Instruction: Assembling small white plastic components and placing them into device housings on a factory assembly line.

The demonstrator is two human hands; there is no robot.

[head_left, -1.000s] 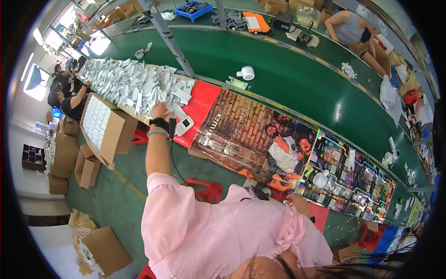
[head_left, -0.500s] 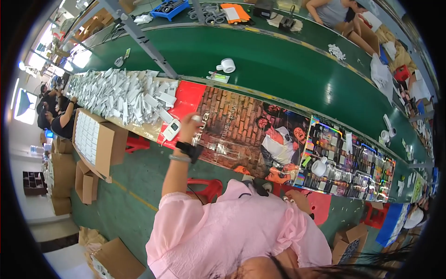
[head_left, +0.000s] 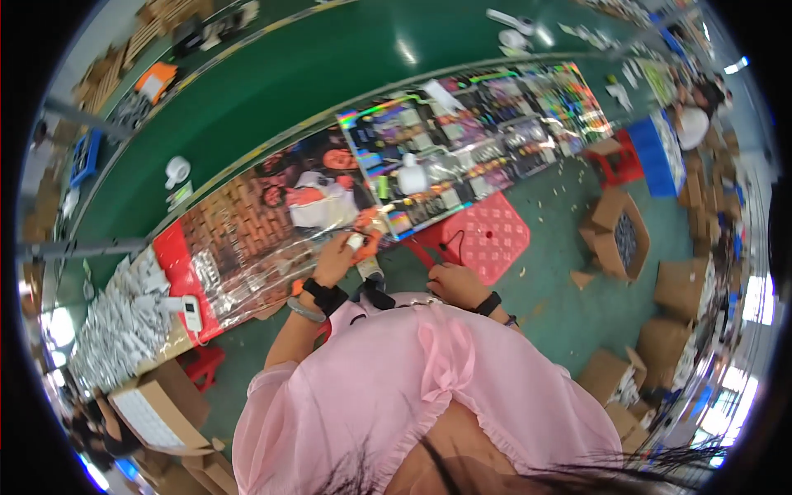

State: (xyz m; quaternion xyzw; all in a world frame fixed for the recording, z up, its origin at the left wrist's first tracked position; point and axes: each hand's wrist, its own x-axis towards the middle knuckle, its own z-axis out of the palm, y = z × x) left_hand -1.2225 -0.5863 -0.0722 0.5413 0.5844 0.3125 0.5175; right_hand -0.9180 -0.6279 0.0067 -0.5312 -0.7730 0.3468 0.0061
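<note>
Head view shows a small, white, rounded object (head_left: 355,241) grasped between the fingertips of the left hand (head_left: 333,260), at the near edge of a glossy, brick-patterned printed sheet (head_left: 235,219); its long axis and the way it points are too blurred to tell. Pale lettering on that sheet is too smeared to read. Left hand reaches forward, while the right hand (head_left: 458,285) bends inward near a red plastic stool (head_left: 495,223), its grip impossible to tell.

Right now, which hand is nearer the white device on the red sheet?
Left. Left hand is rightward of the white device; right hand is farther right, by a red stool.
</note>
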